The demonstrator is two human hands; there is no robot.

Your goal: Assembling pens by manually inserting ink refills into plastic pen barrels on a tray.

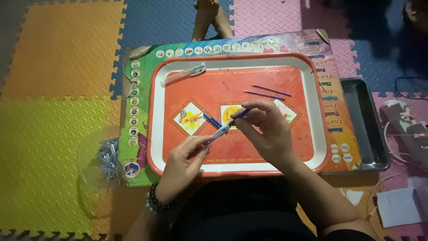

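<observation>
Head view, item: pen barrel [219,132] pinched in my left hand [185,156], blue refill [239,115] nipped in my right hand [267,134], over red tray [156,116]; I'd keep refill in line with barrel

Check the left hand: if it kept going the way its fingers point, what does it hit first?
The left hand points up-right along the pen barrel. First in that line, probably, are the right hand's fingers on the blue refill; depth is unclear.
</observation>
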